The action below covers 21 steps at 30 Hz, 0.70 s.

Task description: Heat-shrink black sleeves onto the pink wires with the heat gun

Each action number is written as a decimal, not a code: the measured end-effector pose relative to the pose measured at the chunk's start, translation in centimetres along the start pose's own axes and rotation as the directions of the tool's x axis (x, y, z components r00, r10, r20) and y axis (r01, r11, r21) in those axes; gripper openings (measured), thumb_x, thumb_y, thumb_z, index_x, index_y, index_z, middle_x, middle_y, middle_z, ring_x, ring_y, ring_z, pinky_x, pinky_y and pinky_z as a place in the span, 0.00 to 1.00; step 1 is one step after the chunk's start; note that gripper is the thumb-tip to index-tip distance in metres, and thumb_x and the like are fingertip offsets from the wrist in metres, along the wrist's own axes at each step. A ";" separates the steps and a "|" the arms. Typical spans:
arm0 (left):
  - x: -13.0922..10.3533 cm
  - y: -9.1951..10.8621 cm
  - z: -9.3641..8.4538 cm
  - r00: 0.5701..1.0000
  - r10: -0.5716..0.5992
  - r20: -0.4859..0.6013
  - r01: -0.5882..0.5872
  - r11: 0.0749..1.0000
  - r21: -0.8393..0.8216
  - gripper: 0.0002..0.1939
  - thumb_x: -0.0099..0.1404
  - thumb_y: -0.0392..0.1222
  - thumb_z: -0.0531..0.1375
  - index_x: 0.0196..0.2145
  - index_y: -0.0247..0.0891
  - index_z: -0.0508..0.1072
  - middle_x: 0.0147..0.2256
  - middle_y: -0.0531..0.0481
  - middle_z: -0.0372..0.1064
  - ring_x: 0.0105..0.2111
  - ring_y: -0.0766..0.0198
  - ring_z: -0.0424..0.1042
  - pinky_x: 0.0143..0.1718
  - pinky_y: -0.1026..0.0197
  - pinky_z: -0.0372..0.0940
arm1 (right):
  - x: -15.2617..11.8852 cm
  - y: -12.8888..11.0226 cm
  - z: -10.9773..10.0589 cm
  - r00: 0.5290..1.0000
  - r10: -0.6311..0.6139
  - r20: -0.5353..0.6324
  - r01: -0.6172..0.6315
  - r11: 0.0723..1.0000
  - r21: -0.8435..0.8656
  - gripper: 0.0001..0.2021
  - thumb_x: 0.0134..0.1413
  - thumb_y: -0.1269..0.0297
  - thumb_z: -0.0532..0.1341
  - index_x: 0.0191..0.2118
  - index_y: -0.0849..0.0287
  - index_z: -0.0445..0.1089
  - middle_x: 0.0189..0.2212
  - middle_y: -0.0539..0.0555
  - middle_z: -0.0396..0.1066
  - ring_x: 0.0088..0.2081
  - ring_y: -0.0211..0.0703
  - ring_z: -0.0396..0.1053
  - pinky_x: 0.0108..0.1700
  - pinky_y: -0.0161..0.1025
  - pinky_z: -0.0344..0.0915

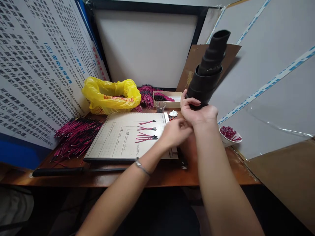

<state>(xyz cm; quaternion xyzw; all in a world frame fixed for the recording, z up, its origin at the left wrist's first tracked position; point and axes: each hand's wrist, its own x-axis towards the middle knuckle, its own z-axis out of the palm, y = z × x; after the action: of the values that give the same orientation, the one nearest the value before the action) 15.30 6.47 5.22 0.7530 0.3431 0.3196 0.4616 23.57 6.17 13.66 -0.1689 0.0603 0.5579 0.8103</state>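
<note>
My right hand [200, 111] is raised with its palm turned up and its fingers curled at the wide lower end of a black, stepped, nozzle-like tube [206, 73]. That tube leans up and to the right, with a flattened opening at its top. Close beside my right wrist, my left hand [176, 131] is closed; whatever its fingers hold is hidden. Under my left forearm lies a paper cutter board [110, 137] printed with size lines. Several short pink-and-black wires [146, 137] rest on it in small crossed groups.
Left of the board is a large pile of pink-and-black wires [76, 134]. Behind stand a yellow plastic bag [110, 95], a small clear cup [160, 106] and a box [166, 104] of wires. A white cup [230, 139] stands right. The cutter's handle [59, 171] runs along the front.
</note>
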 end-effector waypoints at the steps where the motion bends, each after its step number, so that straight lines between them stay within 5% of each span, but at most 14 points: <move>1: -0.4 -0.4 -1.6 0.999 -0.010 -0.048 0.014 0.997 0.074 0.09 0.72 0.43 0.66 0.39 0.34 0.81 0.42 0.43 0.82 0.46 0.54 0.79 0.54 0.51 0.73 | 0.7 -0.3 -0.5 1.000 0.007 -0.011 -0.007 1.000 -0.015 0.21 0.77 0.60 0.38 0.50 0.60 0.67 0.36 0.53 0.67 0.24 0.30 0.59 0.16 0.22 0.52; 5: -0.9 -2.7 -8.1 0.977 -0.047 -0.210 0.119 0.929 0.350 0.07 0.75 0.40 0.63 0.44 0.35 0.80 0.52 0.40 0.79 0.55 0.52 0.75 0.64 0.45 0.67 | 3.8 -1.8 -2.9 0.998 0.002 -0.065 -0.008 0.996 -0.089 0.17 0.76 0.53 0.56 0.55 0.62 0.68 0.38 0.52 0.71 0.29 0.30 0.67 0.22 0.26 0.61; 8: -0.5 -4.7 -11.0 0.973 -0.116 -0.201 0.203 0.842 0.500 0.17 0.76 0.47 0.65 0.56 0.37 0.76 0.57 0.41 0.74 0.55 0.51 0.76 0.57 0.43 0.74 | 5.8 -2.7 -4.3 0.996 -0.002 -0.094 -0.009 0.993 -0.119 0.17 0.73 0.53 0.61 0.56 0.62 0.70 0.41 0.52 0.73 0.31 0.32 0.70 0.26 0.28 0.67; 15: 0.0 -6.3 -11.2 0.964 -0.247 -0.095 0.249 0.723 0.645 0.19 0.76 0.49 0.64 0.60 0.39 0.74 0.59 0.41 0.72 0.54 0.52 0.76 0.55 0.44 0.76 | 7.3 -3.7 -5.6 0.992 -0.014 -0.128 -0.002 0.993 -0.119 0.17 0.72 0.54 0.62 0.55 0.62 0.71 0.42 0.53 0.74 0.33 0.33 0.71 0.29 0.30 0.70; 21: -1.2 -5.7 -11.1 0.954 -0.301 0.007 0.217 0.704 0.676 0.15 0.77 0.47 0.63 0.56 0.37 0.77 0.55 0.42 0.75 0.51 0.52 0.77 0.55 0.46 0.75 | 6.4 -3.5 -5.3 0.990 -0.034 -0.138 0.019 0.993 -0.113 0.16 0.75 0.53 0.58 0.52 0.63 0.71 0.36 0.50 0.72 0.25 0.28 0.65 0.21 0.25 0.60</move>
<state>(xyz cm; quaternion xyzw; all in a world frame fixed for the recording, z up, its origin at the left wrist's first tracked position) 4.52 12.69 3.95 0.8294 0.5094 0.0629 0.2207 29.65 8.92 7.58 -0.2535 0.0833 0.5363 0.8007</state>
